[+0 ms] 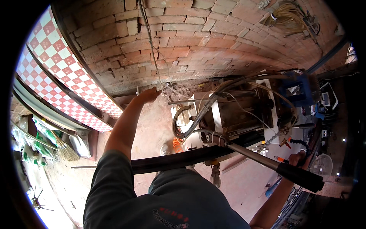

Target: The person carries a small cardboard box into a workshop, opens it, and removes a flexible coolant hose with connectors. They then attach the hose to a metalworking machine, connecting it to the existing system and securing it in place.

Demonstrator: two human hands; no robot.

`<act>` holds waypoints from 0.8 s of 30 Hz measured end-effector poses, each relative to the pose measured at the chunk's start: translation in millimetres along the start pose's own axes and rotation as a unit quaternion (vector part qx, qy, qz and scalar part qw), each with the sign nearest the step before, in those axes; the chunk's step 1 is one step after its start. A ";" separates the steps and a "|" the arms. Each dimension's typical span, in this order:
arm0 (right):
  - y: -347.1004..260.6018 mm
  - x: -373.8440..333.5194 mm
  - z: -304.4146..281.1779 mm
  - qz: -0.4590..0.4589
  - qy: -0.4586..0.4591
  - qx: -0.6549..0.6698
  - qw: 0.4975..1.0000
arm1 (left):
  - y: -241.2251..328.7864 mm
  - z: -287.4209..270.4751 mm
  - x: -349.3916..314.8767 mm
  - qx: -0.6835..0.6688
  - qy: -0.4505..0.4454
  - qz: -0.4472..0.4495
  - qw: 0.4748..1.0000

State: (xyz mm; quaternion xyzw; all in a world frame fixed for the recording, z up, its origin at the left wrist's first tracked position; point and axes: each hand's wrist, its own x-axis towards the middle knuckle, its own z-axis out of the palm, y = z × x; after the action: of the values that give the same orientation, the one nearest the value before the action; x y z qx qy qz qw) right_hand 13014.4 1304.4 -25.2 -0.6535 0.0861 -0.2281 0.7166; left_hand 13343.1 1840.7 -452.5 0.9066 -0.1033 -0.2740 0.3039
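My left hand reaches out toward the brick wall, its fingers drawn together. Beside its fingertips hangs a thin cord; whether the fingers hold it or something small cannot be made out. A small white piece shows just beside this hand. At the right, my right hand is closed, partly behind the black grip of a long metal lever. What its fingers close on is hidden. Close to it are a red-handled valve and a black segmented hose.
A machine with bundled hoses and a blue housing stands ahead. A long dark bar crosses before my body. Checkered panels lean at left, near a straw broom. Coiled tubing hangs high on the wall.
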 end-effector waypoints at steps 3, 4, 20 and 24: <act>2.3 -3.0 6.7 -0.016 0.038 -0.002 0.999 | -29.0 30.2 1.4 0.005 -0.018 -0.019 1.000; 2.0 -5.5 9.8 -0.027 0.059 -0.014 0.998 | -32.9 39.2 -1.8 0.017 -0.028 -0.023 0.999; 15.9 -31.3 -29.2 0.083 -0.097 0.064 0.990 | -34.0 85.7 -2.7 -0.144 0.079 0.037 0.986; 18.5 -31.3 8.0 0.048 -0.116 -0.021 0.992 | -8.9 80.1 -13.2 -0.113 0.129 0.012 0.985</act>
State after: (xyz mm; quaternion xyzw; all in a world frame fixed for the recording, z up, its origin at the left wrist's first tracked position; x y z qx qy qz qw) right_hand 12994.2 1326.0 -47.6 -0.6855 0.0384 -0.1147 0.7179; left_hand 13287.5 1812.8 -505.5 0.8928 -0.0421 -0.1611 0.4186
